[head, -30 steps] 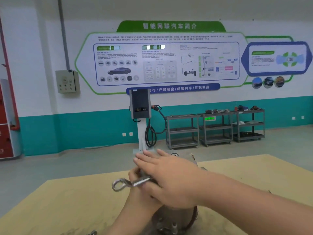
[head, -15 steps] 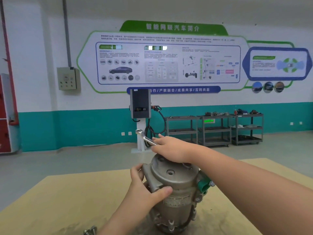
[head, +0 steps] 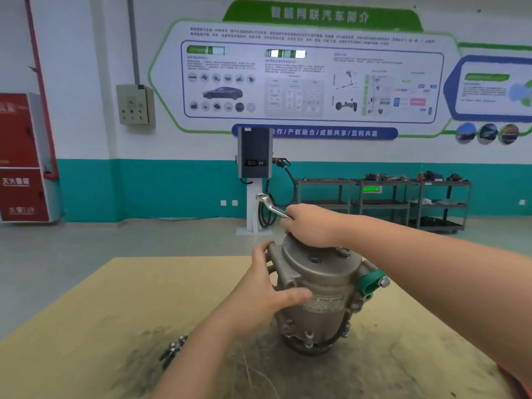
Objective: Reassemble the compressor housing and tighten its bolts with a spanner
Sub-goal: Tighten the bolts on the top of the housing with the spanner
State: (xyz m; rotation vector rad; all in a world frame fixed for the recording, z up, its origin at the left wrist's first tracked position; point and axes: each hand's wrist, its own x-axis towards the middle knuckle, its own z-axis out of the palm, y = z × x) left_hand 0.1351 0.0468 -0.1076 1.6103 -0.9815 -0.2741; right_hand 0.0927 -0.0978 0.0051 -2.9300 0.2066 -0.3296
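A grey metal compressor stands upright on the worn tan table, with a green cap on its right side. My left hand grips the housing's left flank, thumb across the front. My right hand rests on the top of the housing and holds a silver spanner, whose free end sticks up and to the left. The spanner's working end is hidden under that hand. A bolt head shows on the top cover to the right of my right hand.
Several loose bolts lie on the table left of my left forearm. Beyond the table stand a charging post and grey shelf trolleys along the teal wall. A red cabinet stands far left.
My right hand has swung the spanner from the near left side round to the far side of the housing top. The left hand stays on the housing. The camera has tilted down slightly.
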